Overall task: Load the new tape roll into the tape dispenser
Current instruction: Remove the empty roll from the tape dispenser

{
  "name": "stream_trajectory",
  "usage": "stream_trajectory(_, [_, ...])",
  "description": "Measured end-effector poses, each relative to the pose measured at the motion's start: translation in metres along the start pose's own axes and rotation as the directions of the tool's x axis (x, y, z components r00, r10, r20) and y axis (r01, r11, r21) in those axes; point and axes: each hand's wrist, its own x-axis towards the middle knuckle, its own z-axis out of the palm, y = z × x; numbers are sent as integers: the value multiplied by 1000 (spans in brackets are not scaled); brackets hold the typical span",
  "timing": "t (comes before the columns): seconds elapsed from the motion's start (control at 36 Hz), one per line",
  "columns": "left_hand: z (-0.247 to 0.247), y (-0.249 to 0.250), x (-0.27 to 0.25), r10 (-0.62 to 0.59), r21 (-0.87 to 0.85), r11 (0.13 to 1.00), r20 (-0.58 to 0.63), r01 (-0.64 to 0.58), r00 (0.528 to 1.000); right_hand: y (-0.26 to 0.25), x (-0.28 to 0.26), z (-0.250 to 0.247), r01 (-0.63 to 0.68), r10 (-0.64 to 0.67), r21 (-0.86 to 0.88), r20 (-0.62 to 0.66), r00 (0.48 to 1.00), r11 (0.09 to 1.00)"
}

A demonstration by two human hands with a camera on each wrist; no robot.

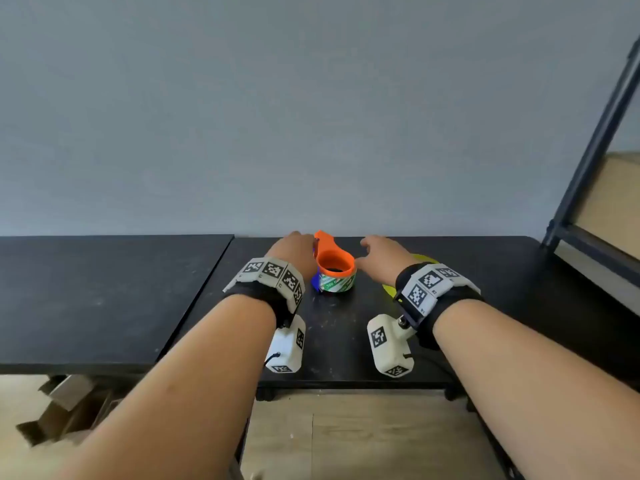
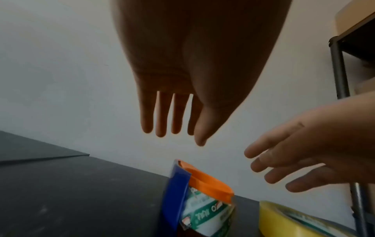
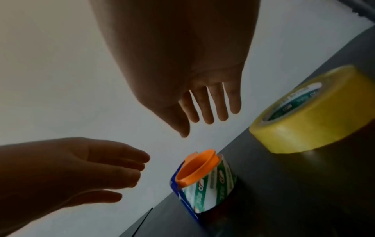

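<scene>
Fingers [image 2: 160, 121] of both hands hung spread, holding nothing; the dispenser [image 1: 335, 268] looked light, rigid — best gripped around its orange rim.

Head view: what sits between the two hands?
The orange dispenser, standing on the black table with a near-empty roll inside. Left hand and right hand flank it, fingers open; contact cannot be told.

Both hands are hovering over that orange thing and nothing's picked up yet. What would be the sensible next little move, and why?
Probably lower the left hand and grip the dispenser. Both hands are open and touch nothing, and the dispenser stands on the table with a near-empty core on its orange hub. Once it is steadied, the right hand could pull the core off before fetching the yellow roll beside it.
</scene>
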Motion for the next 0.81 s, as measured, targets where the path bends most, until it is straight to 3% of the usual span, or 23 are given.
stream_trajectory(0.25, [27,10,15,37,102,994,123,-49,992,8,7,23,-43,51,-74,104,993,996])
stream_trajectory(0.5, [40,20,37,-60,210,978,265,3,962,17,24,29,-17,19,-18,154,988,1000])
stream_trajectory(0.64, [50,9,39,-29,121,993,175,8,984,18,26,32,-21,16,42,121,993,999])
stream_trajectory(0.72, [43,7,38,-51,70,997,203,37,978,17,23,31,-18,11,64,111,994,998])
stream_trajectory(0.81, [39,6,35,-37,-19,999,152,40,988,20,20,29,-45,36,79,109,993,996])
